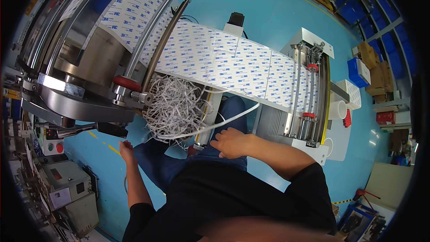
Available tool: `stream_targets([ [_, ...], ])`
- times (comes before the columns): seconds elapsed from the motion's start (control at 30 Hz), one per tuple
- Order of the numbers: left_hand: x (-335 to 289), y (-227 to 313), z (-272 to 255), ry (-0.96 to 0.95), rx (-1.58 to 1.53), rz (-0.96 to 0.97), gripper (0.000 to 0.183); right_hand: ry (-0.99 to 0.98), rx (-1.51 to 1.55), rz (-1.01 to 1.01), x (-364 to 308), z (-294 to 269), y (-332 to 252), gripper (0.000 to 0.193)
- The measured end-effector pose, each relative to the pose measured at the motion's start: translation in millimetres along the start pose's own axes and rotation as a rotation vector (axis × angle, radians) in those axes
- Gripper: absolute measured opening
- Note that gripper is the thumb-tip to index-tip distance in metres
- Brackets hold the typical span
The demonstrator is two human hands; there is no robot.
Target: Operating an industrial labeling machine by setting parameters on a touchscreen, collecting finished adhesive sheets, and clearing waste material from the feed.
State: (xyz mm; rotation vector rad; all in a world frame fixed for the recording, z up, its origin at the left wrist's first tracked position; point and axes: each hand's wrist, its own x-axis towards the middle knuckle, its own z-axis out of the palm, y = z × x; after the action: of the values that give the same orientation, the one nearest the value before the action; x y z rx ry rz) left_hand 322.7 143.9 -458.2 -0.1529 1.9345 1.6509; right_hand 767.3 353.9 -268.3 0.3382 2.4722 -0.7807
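Observation:
My left hand (126,149) is just below a black block-shaped handle (113,130) on the machine's left end, with a small gap showing; its fingers are too small to read. Over my thigh, my right hand (230,143) has its fingers curled in, with nothing visible in them. A white strip (224,122) arcs just above that hand toward a tangled heap of shredded white strips (174,107). Beyond it, a white web printed in blue (228,62) runs flat across the machine bed toward the rollers (309,94) on the right.
Metal guide bars with red collars (125,82) stand at the left, beside a large metal roller (92,58). A control box with red and green buttons (54,147) is at lower left. White cardboard cores (337,110) sit past the right end. Shelves with blue bins (389,40) line the right.

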Motion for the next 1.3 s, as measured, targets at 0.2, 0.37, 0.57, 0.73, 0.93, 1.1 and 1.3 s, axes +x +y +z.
stream_targets([
  [0.2, -168, 48, 201, -0.696, 0.704, 0.774, 0.033, 0.055, 0.027, -0.005, -23, -9, -4, 0.044],
  [0.37, -205, 40, 295, -1.059, 0.549, 0.587, 0.046, 0.628, 0.35, -0.374, -140, -50, -1, 0.049],
  [0.57, -207, 13, 322, -1.222, 0.311, 0.121, 0.037, 1.443, 0.838, 0.89, -361, 9, 142, 0.042],
  [0.73, -217, 39, 307, -1.031, 0.533, 0.289, 0.033, 1.081, 1.217, 1.143, -414, 127, 246, 0.059],
  [0.93, -267, 8, 272, -0.81, 0.948, 0.959, 0.026, 1.057, 1.542, 1.053, -445, 204, 307, 0.064],
  [1.1, -232, 50, 215, -0.603, 1.031, 1.021, 0.03, 1.226, 1.642, 1.049, -411, 200, 295, 0.05],
  [1.3, -195, 42, 195, -0.615, 0.889, 0.886, 0.044, 1.526, 1.401, 1.022, -420, 180, 258, 0.022],
])
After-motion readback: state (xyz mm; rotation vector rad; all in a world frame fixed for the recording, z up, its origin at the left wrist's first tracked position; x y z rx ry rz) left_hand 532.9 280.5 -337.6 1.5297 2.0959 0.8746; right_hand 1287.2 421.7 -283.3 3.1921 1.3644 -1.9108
